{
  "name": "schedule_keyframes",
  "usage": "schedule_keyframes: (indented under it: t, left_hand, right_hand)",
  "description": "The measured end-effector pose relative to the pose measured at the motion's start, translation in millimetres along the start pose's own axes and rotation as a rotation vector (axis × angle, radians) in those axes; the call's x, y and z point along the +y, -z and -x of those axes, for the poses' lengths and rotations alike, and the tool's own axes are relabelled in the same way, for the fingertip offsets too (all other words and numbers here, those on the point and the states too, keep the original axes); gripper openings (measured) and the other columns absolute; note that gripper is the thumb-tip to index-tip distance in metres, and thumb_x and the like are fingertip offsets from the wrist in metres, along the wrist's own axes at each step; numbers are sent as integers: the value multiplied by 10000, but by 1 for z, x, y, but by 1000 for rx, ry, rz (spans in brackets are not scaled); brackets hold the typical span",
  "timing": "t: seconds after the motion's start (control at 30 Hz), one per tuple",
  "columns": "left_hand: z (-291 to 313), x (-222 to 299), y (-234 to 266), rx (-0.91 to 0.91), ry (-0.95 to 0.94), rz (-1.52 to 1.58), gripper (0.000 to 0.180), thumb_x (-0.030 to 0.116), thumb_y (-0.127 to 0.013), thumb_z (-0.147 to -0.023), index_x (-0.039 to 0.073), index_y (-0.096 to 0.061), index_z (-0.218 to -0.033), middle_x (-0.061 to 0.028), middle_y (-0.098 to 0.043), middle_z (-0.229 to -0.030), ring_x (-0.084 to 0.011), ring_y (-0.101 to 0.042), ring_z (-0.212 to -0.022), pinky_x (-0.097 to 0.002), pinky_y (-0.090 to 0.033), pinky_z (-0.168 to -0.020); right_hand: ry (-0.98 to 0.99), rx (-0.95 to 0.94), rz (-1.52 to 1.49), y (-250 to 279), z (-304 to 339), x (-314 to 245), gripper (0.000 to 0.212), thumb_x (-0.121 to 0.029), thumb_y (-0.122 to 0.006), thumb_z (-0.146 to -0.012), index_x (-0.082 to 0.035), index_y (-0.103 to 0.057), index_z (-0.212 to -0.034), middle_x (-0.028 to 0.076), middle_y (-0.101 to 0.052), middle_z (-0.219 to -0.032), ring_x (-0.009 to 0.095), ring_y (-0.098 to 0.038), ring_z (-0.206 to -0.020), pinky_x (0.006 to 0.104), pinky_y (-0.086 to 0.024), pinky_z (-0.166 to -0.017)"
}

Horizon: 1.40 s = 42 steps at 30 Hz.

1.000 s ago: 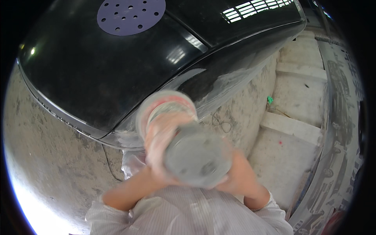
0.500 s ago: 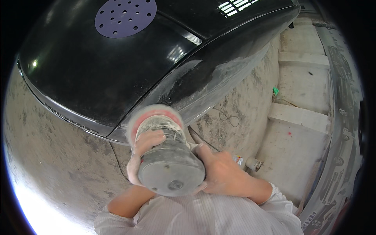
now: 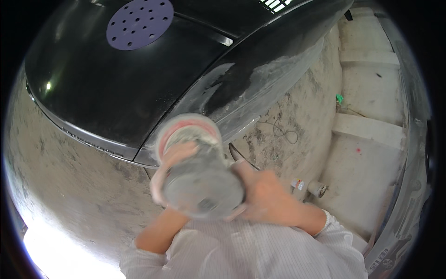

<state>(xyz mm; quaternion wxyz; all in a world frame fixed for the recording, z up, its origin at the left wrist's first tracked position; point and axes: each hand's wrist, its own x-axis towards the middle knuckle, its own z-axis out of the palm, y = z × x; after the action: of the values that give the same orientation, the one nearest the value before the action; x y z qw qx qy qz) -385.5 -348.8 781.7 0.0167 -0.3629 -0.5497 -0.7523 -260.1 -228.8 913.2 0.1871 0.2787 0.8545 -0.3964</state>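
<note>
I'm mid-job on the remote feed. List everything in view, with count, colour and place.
Car: 1, black with grey patches, top left to centre
Sanding disc: 1, purple with holes, on the car
Sander: 1, grey with reddish ring, over the car's near corner
Floor: 1, grey-brown, left and centre
Dark tube: 1, black, right of the sander
Wire: 1, dark, looped on the floor
Small containers: 2, whitish and greyish, lower right
Pale ledge: 1, whitish, right
Scrap: 1, green, by the ledge
Shirt: 1, white striped, bottom
Left hand, right hand: 2, bare, gripping the sander
</note>
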Motion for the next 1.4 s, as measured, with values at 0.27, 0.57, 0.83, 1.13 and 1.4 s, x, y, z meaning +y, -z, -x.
schedule_keyframes:
  t: [0.27,0.57,0.83,1.13,1.4]
  left_hand:
    - [-33,-26,-81,-57,-42,21,1246,507,-1094,-555,-42,-541,-1528,-246,-690,-1406,-419,-720,-1222,-558,-540,-1084]
    - [-25,-24,-50,-215,83,-145,1204,442,-1082,-519,-10,-560,-1506,-162,-715,-1418,-334,-722,-1259,-470,-541,-1140]
    - [-33,-31,-65,-96,94,-271,1281,762,-852,-737,64,-305,-1662,-158,-578,-1493,-292,-664,-1347,-447,-587,-1166]
    - [-32,-16,-61,-161,240,-368,996,493,-889,-925,65,-346,-1642,-134,-616,-1420,-259,-690,-1324,-441,-597,-1199]
    - [-14,-26,-78,-52,420,-278,911,558,-817,-965,71,-394,-1609,-124,-603,-1446,-260,-633,-1394,-439,-579,-1213]
  right_hand:
    - [-14,175,-60,34,4,57,590,-48,-808,-808,46,-490,-1297,298,-754,-962,554,-729,-956,566,-591,-832]
    - [-116,-27,-126,36,4,55,795,-135,-868,-875,66,-415,-1496,283,-764,-1108,488,-763,-1065,579,-572,-984]
    - [134,99,-88,50,-11,52,832,-336,-787,-1023,53,-332,-1601,271,-667,-1351,479,-739,-1121,754,-415,-1137]
    - [318,-124,-12,63,-14,70,738,-151,-751,-940,182,-443,-1522,226,-656,-1131,386,-754,-977,668,-545,-917]
    - [350,40,-44,81,-9,103,724,-115,-737,-912,201,-445,-1495,230,-657,-1083,375,-769,-877,575,-606,-773]
